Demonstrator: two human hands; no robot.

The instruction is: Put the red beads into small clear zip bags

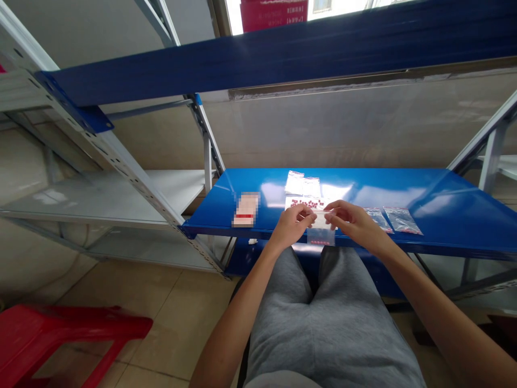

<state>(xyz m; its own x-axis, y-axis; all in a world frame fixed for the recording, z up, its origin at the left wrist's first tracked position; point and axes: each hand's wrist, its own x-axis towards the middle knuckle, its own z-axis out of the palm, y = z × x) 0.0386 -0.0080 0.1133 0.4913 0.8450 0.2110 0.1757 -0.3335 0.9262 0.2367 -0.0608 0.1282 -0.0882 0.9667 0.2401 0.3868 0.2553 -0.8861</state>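
Both my hands hold a small clear zip bag (321,235) by its top edge, just above the front edge of the blue shelf (428,196). My left hand (291,224) pinches the bag's left corner, and my right hand (348,218) pinches its right corner. A few small red pieces lie at the bottom of the bag. Behind my hands, a white sheet strewn with small red pieces (306,203) lies on the shelf.
Empty clear bags (302,185) lie farther back on the shelf, and two filled bags (391,219) lie to the right. A blurred stack (245,210) sits at the left. Grey shelving stands to the left, a red stool (60,337) at the floor's lower left.
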